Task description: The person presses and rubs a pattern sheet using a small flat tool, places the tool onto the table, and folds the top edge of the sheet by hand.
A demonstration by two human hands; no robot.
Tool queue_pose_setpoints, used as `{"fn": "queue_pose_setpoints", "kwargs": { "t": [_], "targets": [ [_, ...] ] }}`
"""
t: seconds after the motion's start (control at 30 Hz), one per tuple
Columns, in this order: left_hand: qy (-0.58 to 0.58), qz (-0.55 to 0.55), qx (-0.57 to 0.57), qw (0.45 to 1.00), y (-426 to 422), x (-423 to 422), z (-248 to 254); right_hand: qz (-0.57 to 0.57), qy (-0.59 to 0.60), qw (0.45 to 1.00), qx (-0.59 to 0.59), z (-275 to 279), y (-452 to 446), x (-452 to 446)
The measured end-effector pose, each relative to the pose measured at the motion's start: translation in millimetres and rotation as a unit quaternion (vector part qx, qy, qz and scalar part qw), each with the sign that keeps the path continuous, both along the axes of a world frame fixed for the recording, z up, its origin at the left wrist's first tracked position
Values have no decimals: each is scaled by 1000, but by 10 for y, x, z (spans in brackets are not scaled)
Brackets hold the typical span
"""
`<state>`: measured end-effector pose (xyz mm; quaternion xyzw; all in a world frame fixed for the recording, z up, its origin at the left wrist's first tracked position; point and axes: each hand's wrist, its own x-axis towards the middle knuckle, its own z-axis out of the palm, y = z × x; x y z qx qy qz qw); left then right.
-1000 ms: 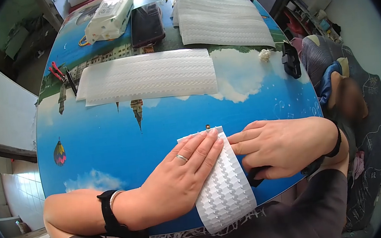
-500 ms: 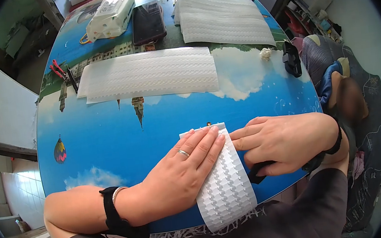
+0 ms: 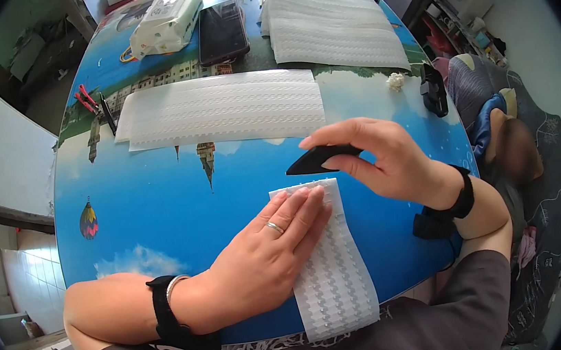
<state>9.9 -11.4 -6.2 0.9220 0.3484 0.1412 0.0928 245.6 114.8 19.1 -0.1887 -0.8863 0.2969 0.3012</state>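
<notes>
A white strip with a grey zigzag pattern [image 3: 335, 293] lies lengthwise toward me, its near end hanging over the table edge. My left hand [image 3: 262, 253], a ring on one finger, rests flat across the strip's upper part with fingers outstretched. Just above the strip's far end, my right hand [image 3: 382, 156] grips a flat black pointed tool [image 3: 320, 159] between thumb and fingers. The tool's exact kind cannot be made out. Farther off, a stack of white embossed strips [image 3: 224, 109] lies sideways on the table.
A larger pile of white strips [image 3: 333, 27] sits at the back right. Nearby are a phone [image 3: 222, 33], a pack of wipes [image 3: 166, 23], red-handled scissors [image 3: 86, 99], a small white clump [image 3: 395, 82] and a black strap [image 3: 433, 90]. The blue printed tabletop [image 3: 152, 203] curves at its edges.
My right hand has lifted away from the strip's right side and moved up past its far end with the black tool. My left hand stays pressed on the strip.
</notes>
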Motion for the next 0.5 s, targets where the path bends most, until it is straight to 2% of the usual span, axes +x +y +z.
{"fn": "queue_pose_setpoints", "kwargs": {
  "t": [0.17,0.37,0.5],
  "targets": [
    [4,4,20,1000,-40,4,-39,16,-38,995,86,-26,-29,-30],
    [5,1,10,1000,-37,6,-45,29,-26,988,151,-132,-101,-131],
    [12,1,7,1000,-41,18,-33,-9,-44,988,148,-173,-105,-144]
  ]
}}
